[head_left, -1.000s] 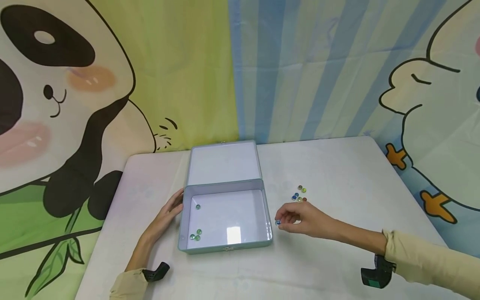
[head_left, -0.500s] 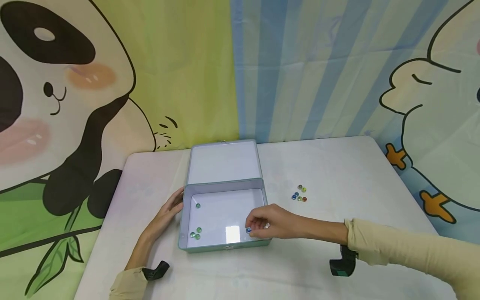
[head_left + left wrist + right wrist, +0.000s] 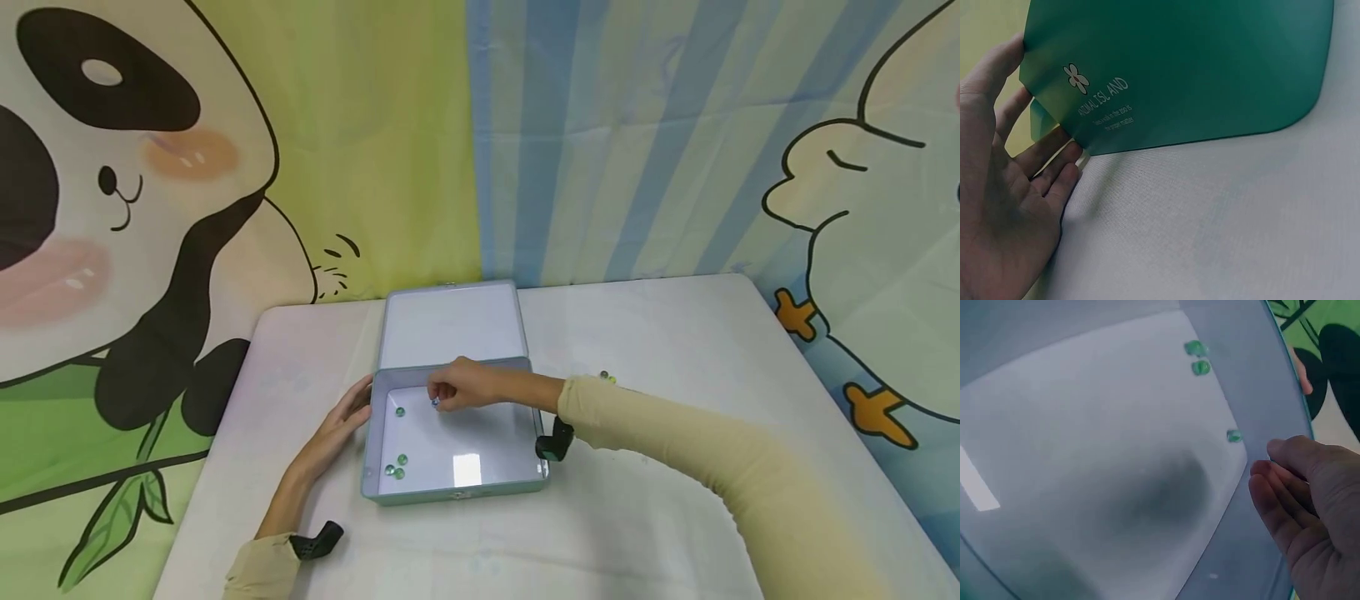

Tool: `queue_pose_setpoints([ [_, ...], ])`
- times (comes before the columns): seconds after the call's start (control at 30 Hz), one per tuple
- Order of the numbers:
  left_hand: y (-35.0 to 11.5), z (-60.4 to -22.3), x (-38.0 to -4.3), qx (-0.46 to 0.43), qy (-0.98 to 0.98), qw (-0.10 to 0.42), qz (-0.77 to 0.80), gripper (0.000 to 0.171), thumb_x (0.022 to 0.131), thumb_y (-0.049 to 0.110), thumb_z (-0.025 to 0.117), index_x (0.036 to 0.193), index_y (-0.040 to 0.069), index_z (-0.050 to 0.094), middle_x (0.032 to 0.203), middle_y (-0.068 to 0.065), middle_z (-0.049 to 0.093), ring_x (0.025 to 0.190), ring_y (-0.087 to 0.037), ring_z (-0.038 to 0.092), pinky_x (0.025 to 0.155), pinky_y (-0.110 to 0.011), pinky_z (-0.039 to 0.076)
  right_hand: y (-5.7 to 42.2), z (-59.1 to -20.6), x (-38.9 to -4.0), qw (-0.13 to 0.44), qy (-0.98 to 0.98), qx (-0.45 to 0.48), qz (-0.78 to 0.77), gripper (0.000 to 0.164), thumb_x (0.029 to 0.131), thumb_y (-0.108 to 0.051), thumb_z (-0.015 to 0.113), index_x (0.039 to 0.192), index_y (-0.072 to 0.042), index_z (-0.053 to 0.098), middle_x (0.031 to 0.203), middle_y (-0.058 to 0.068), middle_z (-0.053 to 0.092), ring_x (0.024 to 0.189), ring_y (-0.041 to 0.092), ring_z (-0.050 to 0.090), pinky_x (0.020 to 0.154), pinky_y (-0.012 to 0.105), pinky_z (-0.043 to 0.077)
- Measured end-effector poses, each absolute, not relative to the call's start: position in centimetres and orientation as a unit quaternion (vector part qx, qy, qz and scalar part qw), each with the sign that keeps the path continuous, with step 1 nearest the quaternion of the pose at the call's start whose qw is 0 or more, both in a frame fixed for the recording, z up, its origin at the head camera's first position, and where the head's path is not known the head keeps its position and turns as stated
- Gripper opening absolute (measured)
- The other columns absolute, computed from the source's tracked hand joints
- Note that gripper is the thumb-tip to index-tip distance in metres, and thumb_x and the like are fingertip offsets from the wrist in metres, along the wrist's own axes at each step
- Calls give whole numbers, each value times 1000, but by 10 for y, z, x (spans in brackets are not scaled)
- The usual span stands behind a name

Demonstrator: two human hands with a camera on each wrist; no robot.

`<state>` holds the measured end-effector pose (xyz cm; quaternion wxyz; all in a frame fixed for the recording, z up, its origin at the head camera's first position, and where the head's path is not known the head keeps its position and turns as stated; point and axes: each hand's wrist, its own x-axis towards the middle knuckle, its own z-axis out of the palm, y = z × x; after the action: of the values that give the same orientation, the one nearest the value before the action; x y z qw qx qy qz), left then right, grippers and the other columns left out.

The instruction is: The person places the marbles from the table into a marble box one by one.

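Observation:
A pale blue-green hinged box sits on the table with its lid folded back. Between thumb and fingertips my right hand pinches a small blue marble, held over the back part of the box's inside. Several green marbles lie on the box floor toward its left side. My left hand rests against the box's outer left wall, its fingers fairly straight; the left wrist view shows them along the dark green printed side.
More marbles lie on the white table to the right of the box, most of them hidden behind the right sleeve. Patterned cloth hangs behind the table and along its sides.
My right hand has carried the blue marble leftward from the table, over the box's right wall, to above the back of its inside. The left hand stays at the box.

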<state>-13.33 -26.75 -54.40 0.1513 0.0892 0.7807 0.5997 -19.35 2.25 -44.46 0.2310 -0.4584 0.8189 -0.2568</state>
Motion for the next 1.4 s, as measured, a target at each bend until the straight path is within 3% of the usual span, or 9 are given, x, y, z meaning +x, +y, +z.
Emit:
queue_pose_setpoints([
  [0.33,-267,-543,-134,89,778,152,603,58,104,26,43,156,25,18,162,-18,16,150,-42,12,115,-71,6,-13,-477,-202,233,856,-431,-165,9,90,-13,68,96,-7,65,92,3,69,78,5,57,69,10,45],
  [0.83,-269,-543,-133,93,777,143,606,57,104,24,43,156,24,19,161,-20,18,149,-44,13,115,-70,7,-22,-480,-205,218,867,-422,-149,11,89,-15,70,95,-8,66,87,0,67,73,3,52,64,10,42],
  [1.17,-265,-544,-132,94,780,149,601,57,104,24,43,156,24,19,161,-20,19,149,-44,13,115,-71,6,3,-474,-197,218,862,-433,-145,43,88,-21,72,125,-4,58,86,0,67,69,3,52,63,11,44],
  [1.4,-266,-544,-133,90,780,149,601,57,104,25,43,156,25,19,161,-19,19,149,-42,13,115,-71,5,35,-438,-174,239,835,-430,-248,41,92,-16,67,128,-2,56,90,1,68,77,3,60,71,12,50],
])
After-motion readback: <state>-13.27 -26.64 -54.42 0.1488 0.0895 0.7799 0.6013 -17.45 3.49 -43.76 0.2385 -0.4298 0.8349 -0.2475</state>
